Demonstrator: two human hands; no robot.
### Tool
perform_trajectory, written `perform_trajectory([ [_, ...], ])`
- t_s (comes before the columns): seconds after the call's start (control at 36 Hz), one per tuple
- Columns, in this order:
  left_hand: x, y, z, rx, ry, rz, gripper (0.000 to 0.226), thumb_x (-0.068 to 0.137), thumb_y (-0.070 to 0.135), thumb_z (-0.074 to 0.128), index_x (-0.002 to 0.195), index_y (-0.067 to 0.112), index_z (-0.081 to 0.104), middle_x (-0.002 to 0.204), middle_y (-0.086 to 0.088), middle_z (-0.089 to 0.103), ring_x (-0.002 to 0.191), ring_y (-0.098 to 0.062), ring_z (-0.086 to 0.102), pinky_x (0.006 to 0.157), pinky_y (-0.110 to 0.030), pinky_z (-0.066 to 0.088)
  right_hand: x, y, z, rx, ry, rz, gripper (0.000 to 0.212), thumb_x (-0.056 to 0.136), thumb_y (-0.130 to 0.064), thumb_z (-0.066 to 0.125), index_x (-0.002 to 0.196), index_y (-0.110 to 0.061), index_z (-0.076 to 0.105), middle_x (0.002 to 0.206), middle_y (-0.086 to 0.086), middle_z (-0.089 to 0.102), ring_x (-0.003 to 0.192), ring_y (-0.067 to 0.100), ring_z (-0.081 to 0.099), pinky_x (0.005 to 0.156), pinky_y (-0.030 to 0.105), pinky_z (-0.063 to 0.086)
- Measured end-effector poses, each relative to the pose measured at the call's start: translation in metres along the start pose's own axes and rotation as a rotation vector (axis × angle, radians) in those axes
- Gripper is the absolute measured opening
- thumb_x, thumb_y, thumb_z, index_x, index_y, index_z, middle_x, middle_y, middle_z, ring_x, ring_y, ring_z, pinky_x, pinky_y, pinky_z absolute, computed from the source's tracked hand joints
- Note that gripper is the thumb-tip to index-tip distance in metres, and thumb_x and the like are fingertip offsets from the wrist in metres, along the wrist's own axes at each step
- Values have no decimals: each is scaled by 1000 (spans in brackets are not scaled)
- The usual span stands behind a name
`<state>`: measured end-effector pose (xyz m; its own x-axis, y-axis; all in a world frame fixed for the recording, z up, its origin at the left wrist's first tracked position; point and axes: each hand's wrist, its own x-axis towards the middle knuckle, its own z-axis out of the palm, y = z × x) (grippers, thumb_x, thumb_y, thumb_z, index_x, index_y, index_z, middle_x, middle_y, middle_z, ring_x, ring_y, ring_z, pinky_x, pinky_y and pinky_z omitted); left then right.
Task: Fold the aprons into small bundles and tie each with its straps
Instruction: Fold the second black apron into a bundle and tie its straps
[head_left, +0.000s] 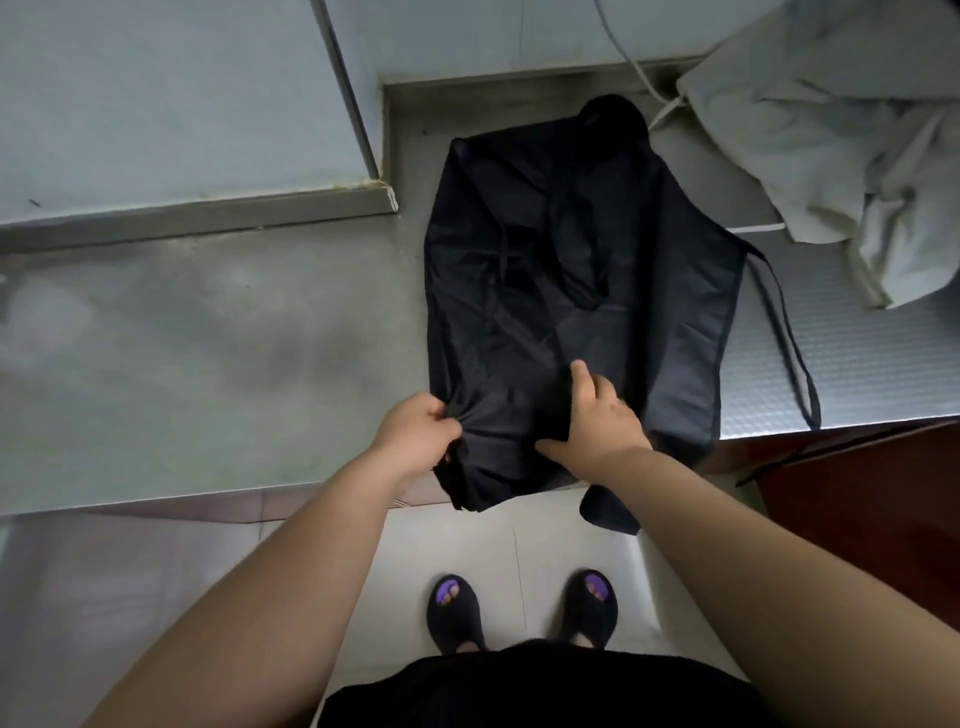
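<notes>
The black apron (571, 286) lies spread on the steel counter (208, 338) in front of me, its near hem spilling over the front edge. My left hand (415, 436) curls its fingers round the near left corner, bunching the cloth. My right hand (597, 421) lies flat on the fabric just beside it, fingers straight and spread, grasping nothing.

The likely trouble: the cloth looks thin and slippery, so a careless pull could slide the whole sheet off the smooth steel — the overhang weighs that way. The long strap (789, 332) (looping off the right edge) could snag, or get folded inside and leave nothing to tie with.

The fabric is faintly glossy and softly creased; the counter is dull, smudged metal, ribbed at right beneath a pale crumpled cloth (841, 156).
</notes>
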<state>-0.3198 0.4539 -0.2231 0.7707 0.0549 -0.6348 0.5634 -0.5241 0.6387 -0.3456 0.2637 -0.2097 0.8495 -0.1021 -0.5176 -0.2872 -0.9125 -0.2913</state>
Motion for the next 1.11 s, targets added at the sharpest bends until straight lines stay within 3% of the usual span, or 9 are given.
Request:
perform_trajectory([
  [0.17, 8, -23, -65, 104, 88, -1, 14, 67, 13, 56, 80, 12, 61, 88, -16, 67, 89, -34, 64, 84, -47, 53, -3, -25, 5, -7, 29, 85, 97, 80, -75, 41, 150, -23, -2, 151, 12, 24, 134, 34, 34, 110, 43, 29],
  [0.31, 2, -37, -97, 361, 194, -3, 33, 78, 9, 61, 111, 14, 56, 108, -6, 61, 95, -25, 58, 75, -29, 43, -6, -58, 20, -112, 67, 55, 74, 92, -58, 39, 149, -20, 12, 146, 12, 32, 130, 32, 38, 104, 42, 31],
  [0.44, -4, -43, -92, 600, 240, 186, 64, 80, 23, 64, 139, 25, 38, 139, -6, 36, 126, -29, 36, 100, -38, 38, -6, -71, 27, -89, -24, 24, 72, 93, -52, 44, 150, -24, 11, 153, 11, 20, 134, 32, 32, 108, 41, 27],
  [0.56, 1, -37, -86, 638, 146, 415, 53, 87, 27, 59, 137, 29, 44, 144, 3, 37, 129, -22, 37, 105, -39, 35, -6, -67, 26, -96, -96, 31, 71, 94, -51, 44, 151, -26, 11, 158, 8, 1, 139, 34, 23, 115, 40, 22],
  [0.69, 8, -26, -65, 744, -55, 498, 43, 91, 31, 54, 134, 31, 49, 147, 6, 33, 133, -18, 33, 108, -33, 32, -2, -49, 20, -67, -85, 35, 65, 97, -45, 41, 151, -27, 9, 158, 8, -5, 142, 33, 16, 118, 38, 13],
  [0.86, 14, -1, -40, 913, 3, 542, 42, 91, 36, 52, 132, 40, 46, 133, 10, 39, 124, -14, 39, 103, -35, 26, 13, -21, -1, -41, -84, 27, 61, 98, -38, 41, 150, -29, 11, 159, 8, -5, 143, 32, 13, 118, 37, 12],
  [0.92, 18, 12, -33, 916, -10, 531, 35, 91, 36, 52, 125, 37, 52, 129, 8, 43, 121, -15, 42, 101, -35, 28, 19, -15, -12, -34, -94, 40, 60, 96, -37, 44, 149, -27, 18, 158, 7, 2, 141, 32, 22, 116, 37, 21],
  [1.03, 34, 39, -15, 898, 4, 553, 23, 91, 34, 53, 112, 29, 62, 125, 5, 50, 116, -19, 43, 97, -32, 37, 39, -3, -44, 76, -98, 68, 46, 94, -38, 48, 136, -18, 46, 138, 8, 43, 118, 25, 50, 100, 34, 42],
  [1.11, 46, 62, -2, 774, 43, 558, 31, 91, 31, 56, 120, 22, 59, 129, 2, 46, 119, -21, 42, 100, -36, 40, 55, 11, -72, 165, -18, 54, 48, 95, -34, 50, 139, -17, 41, 130, 5, 54, 115, 23, 53, 91, 31, 46],
])
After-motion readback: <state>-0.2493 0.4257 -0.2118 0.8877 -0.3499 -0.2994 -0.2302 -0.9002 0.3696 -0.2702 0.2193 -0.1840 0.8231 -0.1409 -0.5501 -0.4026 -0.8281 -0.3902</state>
